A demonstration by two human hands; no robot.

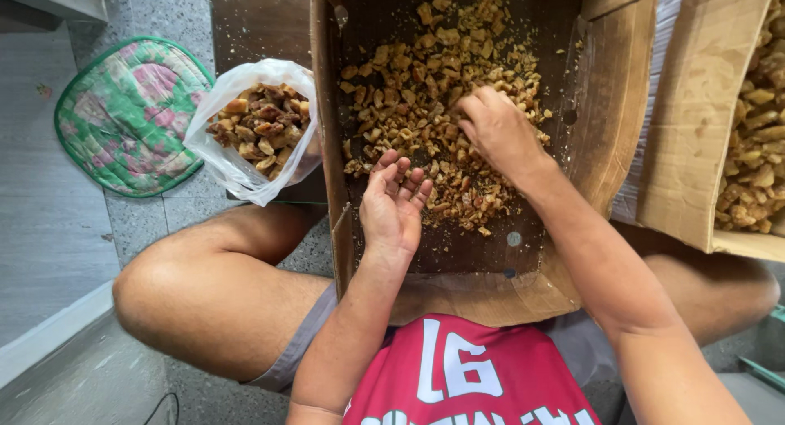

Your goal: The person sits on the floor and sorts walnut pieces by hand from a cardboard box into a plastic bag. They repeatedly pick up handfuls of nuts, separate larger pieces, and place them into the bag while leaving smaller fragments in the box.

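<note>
Small tan and brown chunks (425, 106) scattered over the dark floor of an open cardboard box (347, 237), thickest toward the far end, thinning to a few crumbs near the front edge. Right hand (499, 130) lying palm-down on the heap just right of centre, fingers curled together into the chunks; whether any piece is pinched cannot be told, fingertips being buried. Left hand (394, 204) held palm-up near the box's front left wall, fingers loosely spread and slightly cupped, nothing seen in the palm, fingertips close to the heap's near edge. Both forearms reaching in over the front flap, which sags toward a red shirt (466, 372) with white print. Box resting between bare knees on a speckled grey floor (147, 220).

Outside the left wall, touching it, a clear plastic bag (245, 167) standing open, holding darker brown pieces mixed with pale ones. Farther left, well apart from the bag, a green quilted pad (123, 118) with pink flowers flat on the floor. Beyond the right flap, a second carton (695, 130) tilted at the picture's right edge, filled with larger tan lumps (756, 139).
</note>
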